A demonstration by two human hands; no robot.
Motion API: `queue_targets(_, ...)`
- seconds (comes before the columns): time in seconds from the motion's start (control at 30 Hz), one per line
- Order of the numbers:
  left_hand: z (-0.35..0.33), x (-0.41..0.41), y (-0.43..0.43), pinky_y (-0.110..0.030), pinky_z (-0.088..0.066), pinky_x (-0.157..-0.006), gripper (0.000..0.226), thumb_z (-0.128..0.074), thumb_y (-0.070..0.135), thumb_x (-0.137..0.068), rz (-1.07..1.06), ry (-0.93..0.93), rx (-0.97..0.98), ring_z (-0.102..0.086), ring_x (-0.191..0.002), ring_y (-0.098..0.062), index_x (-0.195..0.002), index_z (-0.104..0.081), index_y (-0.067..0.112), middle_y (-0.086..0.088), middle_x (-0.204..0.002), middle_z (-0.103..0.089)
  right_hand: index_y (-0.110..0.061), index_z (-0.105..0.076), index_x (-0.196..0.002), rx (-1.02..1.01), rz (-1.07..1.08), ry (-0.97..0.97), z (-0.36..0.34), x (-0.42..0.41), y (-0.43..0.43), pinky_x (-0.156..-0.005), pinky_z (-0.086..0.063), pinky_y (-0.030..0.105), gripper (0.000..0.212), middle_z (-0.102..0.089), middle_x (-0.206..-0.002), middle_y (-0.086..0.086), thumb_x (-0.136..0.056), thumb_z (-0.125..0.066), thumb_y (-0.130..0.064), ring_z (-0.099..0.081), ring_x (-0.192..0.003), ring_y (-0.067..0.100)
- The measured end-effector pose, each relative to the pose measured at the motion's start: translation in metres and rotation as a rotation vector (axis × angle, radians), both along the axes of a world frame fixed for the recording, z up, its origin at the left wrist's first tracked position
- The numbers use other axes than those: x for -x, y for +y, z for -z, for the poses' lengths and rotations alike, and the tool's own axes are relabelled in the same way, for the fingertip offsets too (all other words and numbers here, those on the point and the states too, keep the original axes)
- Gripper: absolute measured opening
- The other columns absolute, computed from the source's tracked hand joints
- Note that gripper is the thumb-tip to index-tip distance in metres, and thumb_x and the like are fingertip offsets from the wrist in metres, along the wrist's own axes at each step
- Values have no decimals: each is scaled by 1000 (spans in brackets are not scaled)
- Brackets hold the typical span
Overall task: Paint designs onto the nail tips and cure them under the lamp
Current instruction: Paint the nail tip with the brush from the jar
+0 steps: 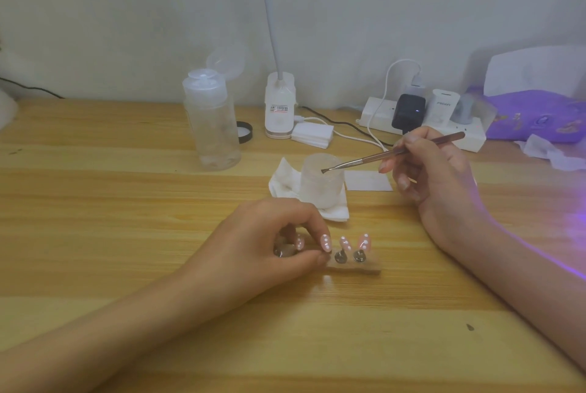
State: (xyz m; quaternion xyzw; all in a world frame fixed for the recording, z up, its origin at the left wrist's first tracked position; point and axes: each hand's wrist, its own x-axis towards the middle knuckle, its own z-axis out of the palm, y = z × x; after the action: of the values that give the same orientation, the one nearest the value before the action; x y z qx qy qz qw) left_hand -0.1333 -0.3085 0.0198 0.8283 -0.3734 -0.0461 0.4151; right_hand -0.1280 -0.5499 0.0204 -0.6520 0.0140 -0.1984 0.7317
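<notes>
Several pink nail tips (345, 243) with white dots stand on small metal mounts in a clear holder strip (355, 266) at the middle of the wooden table. My left hand (269, 240) pinches the strip's left end, hiding part of it. My right hand (434, 170) holds a thin metallic brush (396, 153) like a pen, its tip over the mouth of a small frosted cup (322, 180). At the far right stands a white curing lamp (536, 70) with violet light beneath it.
The cup sits on a folded white tissue (285, 183). A clear pump bottle (211, 126), a black lid (245, 132), a desk lamp base (279, 107), white pads (312, 135), a loaded power strip (421, 121) with cables, and a purple cloth (536, 121) line the back.
</notes>
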Motion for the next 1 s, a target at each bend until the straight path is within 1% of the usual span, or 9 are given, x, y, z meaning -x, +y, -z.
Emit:
queue_targets(0.17, 4, 0, 1, -17, -43, -68, 12, -75, 26, -84, 24, -102, 3, -61, -81, -13, -81, -67, 34, 14, -86, -68, -18, -53, -79, 2, -2, -3, 0, -1, 0, -41, -31, 18, 24, -69, -65, 4, -102, -47, -17, -44, -46, 10)
queue_targets(0.23, 4, 1, 1, -26, -47, -73, 4, -67, 33, -84, 34, -214, -26, -61, -83, -11, -81, -65, 35, 14, -87, -68, -18, -54, -79, -2, -8, -12, 1, -1, -1, -41, -30, 18, 22, -69, -65, 4, -100, -48, -19, -45, -46, 10)
queue_targets(0.33, 3, 6, 0, -37, -46, -78, 9, -59, 39, -83, 9, -413, -59, -58, -86, -7, -80, -65, 34, 18, -98, -63, -19, -54, -80, -8, -19, -18, 1, -1, -1, -41, -31, 18, 17, -69, -66, 4, -95, -51, -24, -45, -47, 10)
queue_targets(0.43, 1, 8, 3, -34, -47, -76, 10, -61, 32, -84, -21, -516, 42, -53, -85, -9, -82, -71, 29, 18, -105, -55, -20, -54, -79, -14, -4, -13, 1, 0, -1, -41, -32, 17, 20, -69, -66, 4, -98, -50, -22, -46, -48, 9)
queue_targets(0.53, -16, 0, 9, -27, -49, -79, 8, -66, 24, -87, -18, -518, 221, -60, -92, -11, -86, -73, 21, 10, -107, -59, -21, -53, -78, -18, 20, -28, 0, 1, 0, -42, -34, 16, 24, -69, -66, 5, -102, -47, -17, -47, -49, 9)
queue_targets(0.63, -35, -14, 13, -29, -53, -67, 6, -64, 22, -92, -13, -387, 380, -67, -86, -18, -92, -67, 17, 7, -101, -70, -29, -57, -72, 10, 27, -78, -3, 4, 4, -44, -37, 17, 27, -69, -66, 6, -98, -51, -23, -49, -52, 10)
queue_targets(0.8, -37, -40, 8, -18, -46, -53, 10, -73, 30, -87, -73, -27, 496, -58, -61, -4, -86, -62, 28, 12, -87, -69, -37, -57, -67, 99, 57, -164, -5, 6, 8, -45, -39, 19, 32, -68, -64, 6, -94, -50, -23, -56, -57, 12)
queue_targets(0.87, -29, -49, 2, -15, -45, -53, 11, -76, 31, -85, -112, 45, 503, -54, -58, -1, -84, -65, 29, 17, -82, -67, -35, -57, -69, 127, 70, -185, -7, 6, 7, -45, -41, 20, 29, -67, -64, 5, -95, -50, -22, -59, -60, 14)
queue_targets(1.0, -13, -61, -9, -14, -43, -53, 3, -68, 32, -83, -143, 156, 564, -49, -55, -1, -84, -69, 29, 14, -80, -66, -20, -52, -79, 285, 28, -204, -10, 3, 8, -46, -45, 22, 19, -67, -66, 4, -97, -49, -19, -62, -64, 16)
